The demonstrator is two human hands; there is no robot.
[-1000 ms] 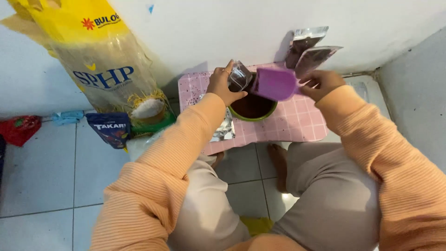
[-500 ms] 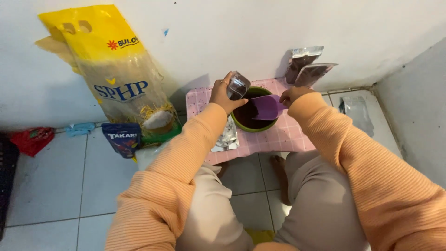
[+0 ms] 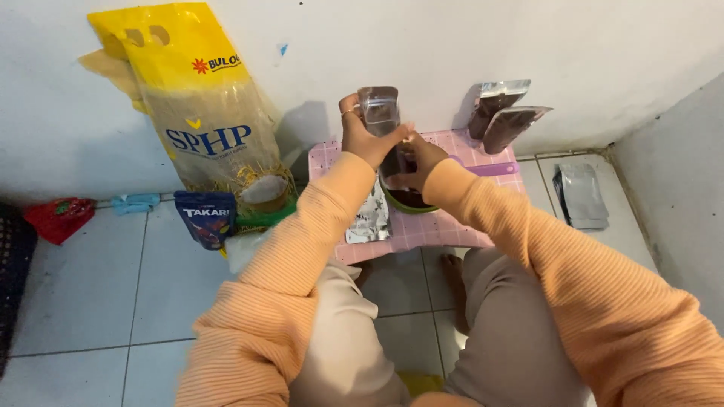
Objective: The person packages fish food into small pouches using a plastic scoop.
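Pouch (image 3: pixel 379 113) upright, long axis vertical, clamped by both hands (image 3: pixel 392 151), over bowl (image 3: pixel 407 200)

A small low table (image 3: pixel 452 226) has a pink top crossed by a fine white grid. On it sits a round bowl (image 3: pixel 403 202) with a lime-green rim and a dark brown filling. Just above the bowl, a clear plastic pouch with a silver top (image 3: pixel 379 109) shows dark brown at its lower part. Right of the bowl lies a purple plastic scoop handle (image 3: pixel 492 169). Far left of the table leans a tall yellow sack (image 3: pixel 204 113) with a clear window and blue lettering; beside it is a small dark blue packet (image 3: pixel 205 217). Both sleeves (image 3: pixel 302 256) are ribbed peach-orange. The floor tiles (image 3: pixel 83 286) are pale grey-white.
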